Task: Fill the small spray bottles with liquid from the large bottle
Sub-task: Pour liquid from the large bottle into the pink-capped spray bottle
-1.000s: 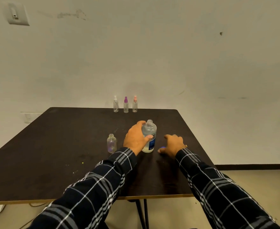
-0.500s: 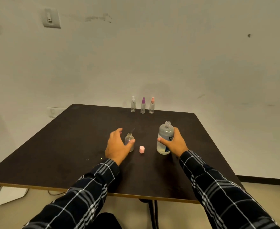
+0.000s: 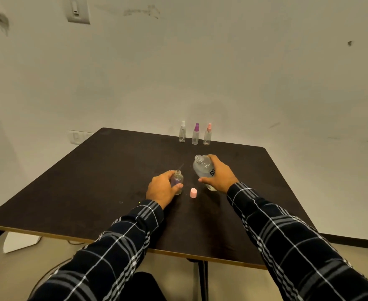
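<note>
My left hand (image 3: 162,189) is wrapped around the small open bottle (image 3: 177,180): thumb across its near side, fingers behind it, neck standing clear above my grip. The bottle is upright on the table (image 3: 92,183) and has no cap on. My right hand (image 3: 220,177) is clenched on the large bottle (image 3: 203,168), fingers over its right side and thumb at its near left. That bottle is tilted, open mouth leaning toward 11 o'clock, toward the small bottle; its base seems to be at or just above the tabletop, but my hand hides the contact. Its neck is uncapped. Liquid level inside is hard to read through the blur.

A pink cap (image 3: 193,193) stands on the table between my two hands, just at 4 o'clock from the small bottle, touching neither hand.

Far edge of the table, at 12 o'clock from my hands and well apart from them: three capped spray bottles in a row, upright, close together — white-topped bottle (image 3: 182,132), purple-topped bottle (image 3: 195,134), pink-topped bottle (image 3: 207,134).

Surface: dark brown tabletop with a lighter edge band, a few pale specks near my left wrist. Both sleeves are dark plaid.

Room: plain off-white wall (image 3: 243,72) with scuffs, a wall switch (image 3: 78,9) at upper left, a socket plate (image 3: 76,136) low behind the table's left corner, dark skirting at right.
</note>
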